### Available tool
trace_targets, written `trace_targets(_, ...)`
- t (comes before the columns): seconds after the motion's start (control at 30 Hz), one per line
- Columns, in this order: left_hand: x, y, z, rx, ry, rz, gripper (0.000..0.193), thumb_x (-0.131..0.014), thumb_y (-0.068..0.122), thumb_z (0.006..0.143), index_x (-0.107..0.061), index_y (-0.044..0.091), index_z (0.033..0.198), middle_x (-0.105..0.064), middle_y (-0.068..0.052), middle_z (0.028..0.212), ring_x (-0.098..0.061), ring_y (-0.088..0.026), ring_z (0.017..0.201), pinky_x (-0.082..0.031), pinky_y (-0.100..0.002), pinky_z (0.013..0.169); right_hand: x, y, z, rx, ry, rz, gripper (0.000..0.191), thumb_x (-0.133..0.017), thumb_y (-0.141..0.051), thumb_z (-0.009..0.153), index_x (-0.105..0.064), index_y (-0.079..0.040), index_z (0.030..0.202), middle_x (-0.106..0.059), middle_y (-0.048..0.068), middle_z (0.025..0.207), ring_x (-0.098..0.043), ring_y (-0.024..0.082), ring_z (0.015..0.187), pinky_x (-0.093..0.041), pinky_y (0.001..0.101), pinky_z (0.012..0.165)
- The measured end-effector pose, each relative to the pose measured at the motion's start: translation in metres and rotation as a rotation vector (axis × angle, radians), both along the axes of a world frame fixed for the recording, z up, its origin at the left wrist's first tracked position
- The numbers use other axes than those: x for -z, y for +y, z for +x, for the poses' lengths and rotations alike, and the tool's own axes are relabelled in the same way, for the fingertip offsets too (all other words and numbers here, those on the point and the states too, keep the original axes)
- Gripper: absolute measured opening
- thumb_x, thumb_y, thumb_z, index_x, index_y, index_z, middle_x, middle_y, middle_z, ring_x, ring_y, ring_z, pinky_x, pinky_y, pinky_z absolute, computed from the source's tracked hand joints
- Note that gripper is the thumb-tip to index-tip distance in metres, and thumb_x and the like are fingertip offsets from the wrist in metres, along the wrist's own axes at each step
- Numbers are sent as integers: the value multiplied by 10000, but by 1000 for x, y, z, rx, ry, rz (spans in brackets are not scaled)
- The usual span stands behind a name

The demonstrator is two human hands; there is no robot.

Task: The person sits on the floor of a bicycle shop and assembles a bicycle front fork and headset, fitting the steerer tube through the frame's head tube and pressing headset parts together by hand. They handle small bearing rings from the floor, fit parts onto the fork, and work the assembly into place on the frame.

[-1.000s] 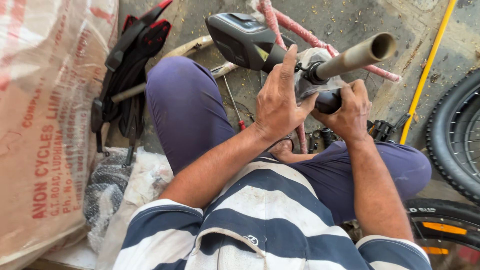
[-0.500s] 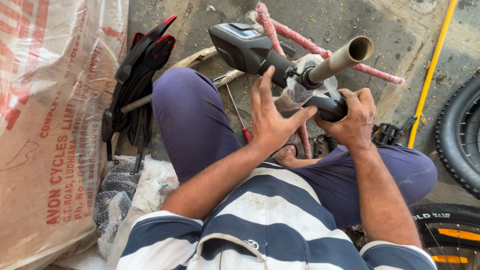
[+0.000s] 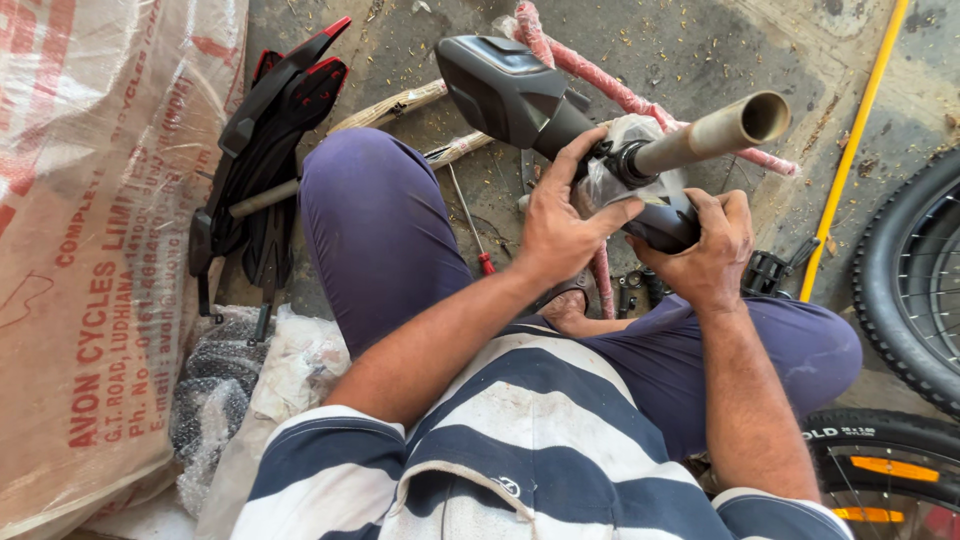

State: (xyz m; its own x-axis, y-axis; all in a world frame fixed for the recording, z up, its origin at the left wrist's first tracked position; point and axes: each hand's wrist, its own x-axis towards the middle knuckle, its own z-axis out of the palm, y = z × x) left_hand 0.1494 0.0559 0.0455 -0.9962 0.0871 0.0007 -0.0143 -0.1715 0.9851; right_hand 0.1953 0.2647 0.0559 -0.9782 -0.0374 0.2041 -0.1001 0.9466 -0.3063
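Person seated on the concrete floor, knees apart, both hands raised over the lap on one assembly.

Object in hand: a dark bicycle part with a tan metal tube projecting from a black collar, partly wrapped in clear plastic film. Long axis of the tube runs from the hands up and away to the right; open end points away from the person. A dark grey moulded housing sits on the far-left end of the same assembly, beyond the left hand's fingertips.

Left hand: fingers spread, thumb and forefinger reaching onto the collar and film at the tube's base; pressing or pinching there, exact contact cannot be told. Right hand: closed around the black lower body of the part, just right of and touching close to the left hand. The left hand is nearer the collar; the right hand carries the weight from beneath.

Surroundings: a red-handled screwdriver lies on the floor just left of the left hand, between the knees. Pink-wrapped frame tubing passes behind the housing. Black-and-red plastic guards lie well left of the left knee, beside a large printed sack. Right of the right hand: a yellow bar and a knobbly tyre.

Nothing stands between the hands and the collar except the loose film.
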Motion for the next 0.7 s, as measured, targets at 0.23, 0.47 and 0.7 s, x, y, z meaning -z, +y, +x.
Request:
trace_targets(0.23,9,1,-13,19,-255,335,328,-623,153,1057,-666,49,1364,-723,-65,1216,-652,-117,1100,-532,-274,986,3,1,-1,-14,6,5,701,-1006,-297,642,-680,-43,1207,-542,134,1046,-579,311,927,-505,448,805)
trace_targets(0.47,4,0,-4,46,-263,300,375,-590,108,1052,-631,65,1422,-730,-69,1226,-656,-114,1092,-532,-262,977,9,-3,2,-31,-2,-11,738,-1015,-310,651,-664,-18,1230,-542,139,1067,-587,315,945,-515,451,816)
trace_targets(0.7,-4,-9,-2,67,-41,129,782,-898,190,803,-521,61,1476,-606,-149,1334,-608,-205,1260,-500,-330,1073,8,-8,4,5,-3,34,668,-1010,-291,663,-686,-32,1186,-553,138,1059,-604,320,939,-516,456,804)
